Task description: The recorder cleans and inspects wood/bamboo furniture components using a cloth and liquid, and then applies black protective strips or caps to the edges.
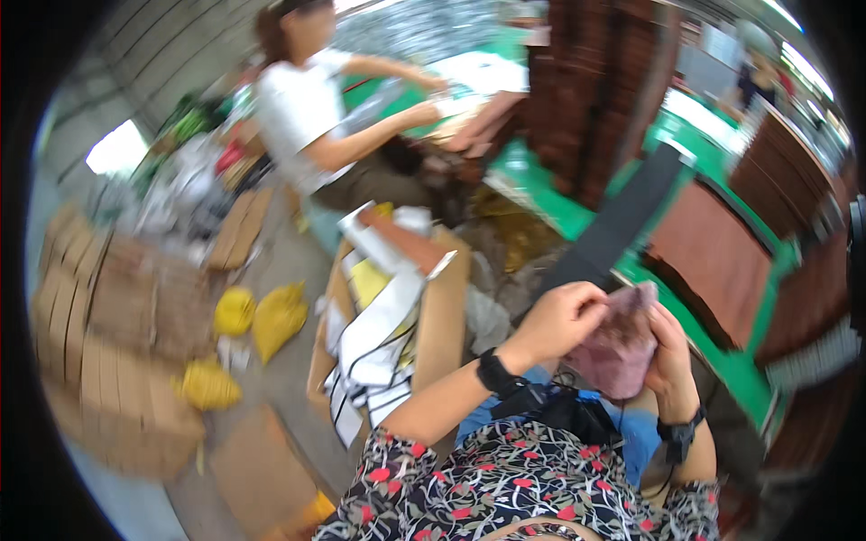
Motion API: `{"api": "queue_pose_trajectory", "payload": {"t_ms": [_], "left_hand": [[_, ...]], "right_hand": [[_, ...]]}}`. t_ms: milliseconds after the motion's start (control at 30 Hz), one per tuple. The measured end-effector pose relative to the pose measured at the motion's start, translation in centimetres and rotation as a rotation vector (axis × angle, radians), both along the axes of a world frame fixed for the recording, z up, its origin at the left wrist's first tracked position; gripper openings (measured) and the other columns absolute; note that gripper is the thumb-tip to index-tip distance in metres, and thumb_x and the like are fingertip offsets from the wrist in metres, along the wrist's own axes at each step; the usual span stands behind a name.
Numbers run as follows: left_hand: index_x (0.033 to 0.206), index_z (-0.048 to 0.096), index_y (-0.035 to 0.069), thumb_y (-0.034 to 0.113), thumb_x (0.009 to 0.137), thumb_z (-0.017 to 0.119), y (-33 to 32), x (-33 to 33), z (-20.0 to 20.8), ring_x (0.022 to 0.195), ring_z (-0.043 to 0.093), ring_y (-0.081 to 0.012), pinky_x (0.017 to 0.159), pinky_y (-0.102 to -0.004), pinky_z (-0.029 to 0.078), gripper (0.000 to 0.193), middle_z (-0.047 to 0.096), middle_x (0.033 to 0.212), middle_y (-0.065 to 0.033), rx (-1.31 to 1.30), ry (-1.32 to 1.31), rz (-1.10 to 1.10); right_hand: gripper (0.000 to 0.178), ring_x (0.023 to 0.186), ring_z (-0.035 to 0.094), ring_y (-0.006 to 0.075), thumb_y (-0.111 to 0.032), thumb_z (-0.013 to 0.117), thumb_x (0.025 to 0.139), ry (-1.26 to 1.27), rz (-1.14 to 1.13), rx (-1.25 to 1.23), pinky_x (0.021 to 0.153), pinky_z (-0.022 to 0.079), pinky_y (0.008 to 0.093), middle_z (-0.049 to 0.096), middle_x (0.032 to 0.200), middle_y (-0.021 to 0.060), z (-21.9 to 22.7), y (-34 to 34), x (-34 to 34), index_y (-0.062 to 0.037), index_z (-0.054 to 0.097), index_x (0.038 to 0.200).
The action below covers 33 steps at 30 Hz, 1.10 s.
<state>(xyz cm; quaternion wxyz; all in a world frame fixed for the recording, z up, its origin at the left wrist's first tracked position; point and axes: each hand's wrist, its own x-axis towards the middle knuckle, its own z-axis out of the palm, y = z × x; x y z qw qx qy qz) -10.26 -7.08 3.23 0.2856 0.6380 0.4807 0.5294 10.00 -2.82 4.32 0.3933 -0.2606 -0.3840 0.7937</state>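
Between my two hands hangs a mauve-pink crumpled cloth (pixel 614 354), bunched up above my lap. My left hand (pixel 564 317) is closed, its fingers pinching the cloth's upper left edge. On the other side, my right hand (pixel 669 353) grips the cloth with the thumb near its top. Motion blur hides the cloth's exact kind. Both wrists wear black bands. A long dark strip (pixel 622 212) lies just beyond my hands, across the edge of the green table (pixel 704 356). Beside it is a pile of reddish-brown sheets (pixel 708 257).
Left of my arms stands an open cardboard box (pixel 442 316) full of white, yellow and black-striped scraps. Tall brown stacks (pixel 591 99) rise ahead. A co-worker in a white shirt (pixel 302 113) works at the far left. Yellow bags (pixel 280 320) and flattened cartons (pixel 135 388) cover the floor.
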Motion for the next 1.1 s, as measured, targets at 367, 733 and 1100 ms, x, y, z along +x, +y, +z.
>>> {"api": "queue_pose_trajectory", "payload": {"t_ms": [367,733,1100], "left_hand": [[0.103,0.062,0.001,0.017,0.09,0.063,-3.0,-5.7,-1.5,0.083,0.062,-0.0201,0.075,-0.0311,0.05,0.021,0.062,0.092,-0.0097,-0.036,-0.081,0.322],[0.118,0.052,-0.015,0.041,0.081,0.073,0.7,-28.9,-18.5,0.097,0.062,-0.0278,0.085,-0.0372,0.05,0.07,0.063,0.11,-0.0231,-0.344,-0.364,1.318],[0.105,0.062,-0.007,0.025,0.097,0.059,0.1,-33.2,-19.8,0.077,0.065,-0.0174,0.069,-0.0318,0.053,0.033,0.068,0.093,-0.011,-0.016,-0.838,0.948]], "right_hand": [[0.022,0.097,0.065,0.0175,-0.015,0.056,0.097,-0.013,0.138,0.009,0.088,0.052,0.032,0.067,0.11,0.0089,-1.6,0.8,-6.6,-0.0013,0.06,0.114],[0.031,0.105,0.059,0.019,-0.02,0.056,0.095,-0.073,-0.138,-0.125,0.095,0.047,0.0357,0.061,0.115,0.0071,-3.5,1.5,-1.5,-0.0038,0.055,0.121],[0.069,0.128,0.047,0.0302,-0.032,0.058,0.083,-0.054,-0.049,-0.128,0.11,0.037,0.0427,0.048,0.139,0.0219,-2.2,0.3,-1.5,0.0094,0.045,0.136]]}}
